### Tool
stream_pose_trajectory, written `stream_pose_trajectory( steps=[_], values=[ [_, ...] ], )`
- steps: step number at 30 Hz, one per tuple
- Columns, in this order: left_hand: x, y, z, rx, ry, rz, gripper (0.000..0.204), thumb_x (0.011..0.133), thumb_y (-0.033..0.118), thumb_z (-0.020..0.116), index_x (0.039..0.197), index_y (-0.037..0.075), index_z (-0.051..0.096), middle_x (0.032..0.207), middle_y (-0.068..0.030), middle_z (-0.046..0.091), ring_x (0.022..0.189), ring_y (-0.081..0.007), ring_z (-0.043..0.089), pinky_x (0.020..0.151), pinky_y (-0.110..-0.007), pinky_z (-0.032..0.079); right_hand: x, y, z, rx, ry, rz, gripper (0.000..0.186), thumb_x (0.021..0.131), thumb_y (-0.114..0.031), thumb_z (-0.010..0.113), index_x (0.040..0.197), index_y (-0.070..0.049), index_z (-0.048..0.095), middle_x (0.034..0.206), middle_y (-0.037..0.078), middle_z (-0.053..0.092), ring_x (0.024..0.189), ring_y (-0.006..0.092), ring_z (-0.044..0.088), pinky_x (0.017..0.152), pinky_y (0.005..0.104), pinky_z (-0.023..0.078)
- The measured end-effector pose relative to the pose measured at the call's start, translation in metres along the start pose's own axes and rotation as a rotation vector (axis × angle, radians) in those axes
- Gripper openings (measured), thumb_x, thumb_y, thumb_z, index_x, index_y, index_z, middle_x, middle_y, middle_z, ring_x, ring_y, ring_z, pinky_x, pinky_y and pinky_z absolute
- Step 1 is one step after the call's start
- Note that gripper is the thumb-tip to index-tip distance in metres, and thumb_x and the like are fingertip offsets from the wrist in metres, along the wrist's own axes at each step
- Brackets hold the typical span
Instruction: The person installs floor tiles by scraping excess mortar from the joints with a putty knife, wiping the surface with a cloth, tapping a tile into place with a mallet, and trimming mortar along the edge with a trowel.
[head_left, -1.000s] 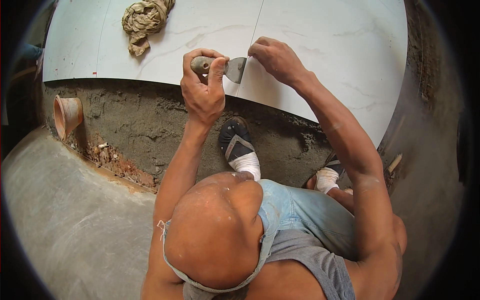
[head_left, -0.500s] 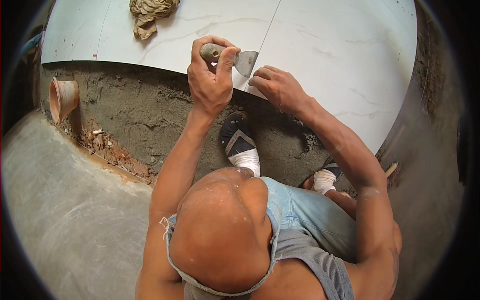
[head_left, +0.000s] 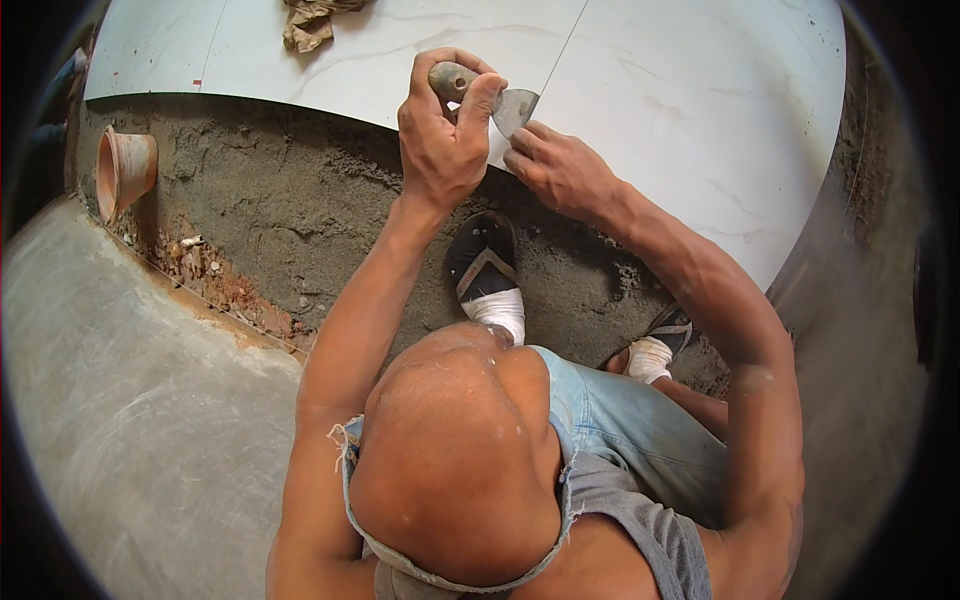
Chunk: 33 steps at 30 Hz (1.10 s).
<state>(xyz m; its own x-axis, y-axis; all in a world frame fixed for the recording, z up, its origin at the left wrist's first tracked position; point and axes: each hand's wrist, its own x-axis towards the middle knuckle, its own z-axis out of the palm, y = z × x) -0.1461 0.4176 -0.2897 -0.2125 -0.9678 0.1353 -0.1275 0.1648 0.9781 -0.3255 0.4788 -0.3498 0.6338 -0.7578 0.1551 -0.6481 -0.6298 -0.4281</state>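
Observation:
My left hand [head_left: 440, 150] is closed round the handle of a putty knife [head_left: 515, 112], its thumb pressed along the side. The metal blade rests over the thin joint between two large white marbled tiles, the left tile [head_left: 370, 75] and the right tile [head_left: 690, 130]. Beside the blade's lower corner is my right hand [head_left: 565, 172], fingers curled together in a pinch at the joint near the tiles' front edge. Whatever those fingers hold, if anything, is hidden. The fingertips seem to meet the blade, though contact is hard to make out.
Rough grey mortar [head_left: 290, 190] lies in front of the tiles, with my sandalled foot [head_left: 482, 255] on it. An orange bucket [head_left: 130, 172] leans on its side at the left. A crumpled brown cloth [head_left: 310, 25] lies on the tiles. Smooth concrete floor [head_left: 150, 380] spreads nearer left.
The whole view has shifted a little, with tiles and cloth higher in the picture. My right fingers have come closer to the blade. The left hand keeps its hold on the putty knife.

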Motion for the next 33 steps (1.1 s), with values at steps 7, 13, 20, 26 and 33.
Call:
stream_pose_trajectory(
  steps=[7, 13, 20, 26, 33],
  values=[
    [0.003, -0.005, -0.006, -0.021, -0.009, -0.012, 0.026, 0.103, 0.016, 0.065, 0.116, 0.0, 0.051, 0.099, -0.0128, 0.072, 0.096, -0.0196, 0.072, 0.086, -0.033, 0.06, -0.001, 0.0, -0.004, 0.025, -0.076, -0.006, 0.013, 0.087, -0.009, 0.061, 0.096, -0.001, 0.063, 0.103, 0.013, 0.061, 0.099, 0.0283, 0.063, 0.08, 0.0384, 0.059],
    [0.003, -0.005, -0.004, -0.009, -0.009, -0.009, 0.025, 0.103, 0.017, 0.065, 0.115, 0.0, 0.052, 0.098, -0.0127, 0.072, 0.095, -0.0187, 0.072, 0.085, -0.032, 0.06, -0.015, 0.008, -0.011, 0.146, 0.021, 0.113, 0.015, 0.089, -0.008, 0.06, 0.103, -0.004, 0.063, 0.101, 0.011, 0.063, 0.096, 0.0289, 0.064, 0.082, 0.0387, 0.056],
    [0.006, -0.007, -0.009, -0.035, 0.006, 0.006, 0.026, 0.103, 0.018, 0.066, 0.115, -0.001, 0.052, 0.097, -0.0136, 0.073, 0.091, -0.0179, 0.072, 0.084, -0.031, 0.059, -0.026, -0.005, -0.016, 0.182, 0.05, 0.17, 0.015, 0.09, -0.011, 0.064, 0.103, -0.005, 0.064, 0.104, 0.011, 0.065, 0.097, 0.0282, 0.066, 0.081, 0.0395, 0.057],
    [-0.006, 0.017, 0.016, 0.108, -0.083, 0.017, 0.02, 0.1, 0.011, 0.067, 0.112, 0.001, 0.054, 0.091, -0.013, 0.069, 0.084, -0.0202, 0.071, 0.071, -0.033, 0.059, -0.03, -0.009, -0.015, 0.186, 0.051, 0.196, 0.014, 0.088, -0.009, 0.064, 0.101, -0.005, 0.065, 0.101, 0.011, 0.067, 0.096, 0.0283, 0.067, 0.079, 0.0393, 0.057],
    [-0.015, 0.019, 0.055, 0.295, -0.077, 0.464, 0.02, 0.095, 0.004, 0.069, 0.109, 0.0, 0.054, 0.09, -0.0141, 0.063, 0.075, -0.0262, 0.067, 0.063, -0.037, 0.056, -0.042, -0.009, -0.008, 0.17, 0.163, 0.144, 0.008, 0.087, -0.008, 0.063, 0.095, -0.005, 0.063, 0.097, 0.01, 0.066, 0.088, 0.0277, 0.066, 0.074, 0.0394, 0.057]
  ],
)
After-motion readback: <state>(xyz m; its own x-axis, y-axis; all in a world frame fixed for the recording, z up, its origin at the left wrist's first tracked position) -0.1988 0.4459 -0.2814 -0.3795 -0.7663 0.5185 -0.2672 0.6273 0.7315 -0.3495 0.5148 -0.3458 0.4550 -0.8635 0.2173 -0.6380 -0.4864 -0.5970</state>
